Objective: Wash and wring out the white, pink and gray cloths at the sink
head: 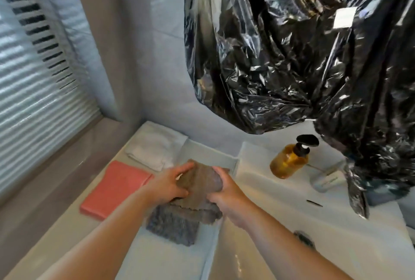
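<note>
Worktop (67,230) beside sink (238,257): left hand (166,186), right hand (226,193) both gripping gray cloth (198,182); pick-up step, apparently; next needs carrying over basin.

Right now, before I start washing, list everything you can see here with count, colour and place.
gray cloth: one bundle, gray-brown over darker gray, left of the sink, held up
pink cloth: one, pink, folded, counter left
white cloth: one, white, folded, behind the pink cloth
soap bottle: one, amber with black pump, behind the sink
plastic sheet: one, black, hanging above right
blind: one, white, far left
sink: one, white, bottom right
left hand: one, grips the gray cloth
right hand: one, fingers curled round the gray cloth
</note>
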Tool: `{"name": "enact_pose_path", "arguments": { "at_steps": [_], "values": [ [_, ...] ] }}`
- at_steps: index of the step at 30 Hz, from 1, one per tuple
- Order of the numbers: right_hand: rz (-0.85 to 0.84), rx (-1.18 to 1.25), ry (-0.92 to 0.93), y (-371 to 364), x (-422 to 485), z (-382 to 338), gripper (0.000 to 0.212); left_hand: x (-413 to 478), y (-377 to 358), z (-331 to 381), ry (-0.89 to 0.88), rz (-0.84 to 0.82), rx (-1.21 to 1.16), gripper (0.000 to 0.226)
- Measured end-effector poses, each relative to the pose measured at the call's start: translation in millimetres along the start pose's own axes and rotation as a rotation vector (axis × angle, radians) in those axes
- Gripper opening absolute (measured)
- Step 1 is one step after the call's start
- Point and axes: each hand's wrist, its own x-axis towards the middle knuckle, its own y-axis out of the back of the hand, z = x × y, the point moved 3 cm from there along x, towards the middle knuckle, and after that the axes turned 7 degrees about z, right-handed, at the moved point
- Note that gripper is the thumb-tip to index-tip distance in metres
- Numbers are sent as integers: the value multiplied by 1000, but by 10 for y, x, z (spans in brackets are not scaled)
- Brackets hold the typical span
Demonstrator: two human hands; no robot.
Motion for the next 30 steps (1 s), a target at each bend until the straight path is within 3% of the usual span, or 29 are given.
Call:
{"name": "enact_pose_path", "arguments": {
  "at_steps": [5, 10, 13, 16, 20, 25, 30],
  "values": [
    [19, -122, -1, -235, 832, -104, 70, 818, 67, -274, 8, 21, 329, 96],
    [96, -284, -30, -343, 1336, -25, 91, 1343, -4, -472, 3, 98, 371, 80],
    [77, -605, -89, -329, 1495, 114, 96, 1395, -84, -552, -54, 278, 568, 64],
    [23, -883, -42, -295, 1555, 196, 90, 1340, -242, -691, -105, 180, 727, 48],
    [-110, -1001, -44, -364, 1645, 302, 88, 1386, -263, -717, -102, 133, 814, 53],
    [-111, -990, -33, -347, 1652, 270, 83, 1396, -208, -649, -80, 55, 745, 57],
    [-85, -729, 130, -210, 1397, 11, 53, 1147, -64, -502, -58, 135, 598, 35]
  ]
}}
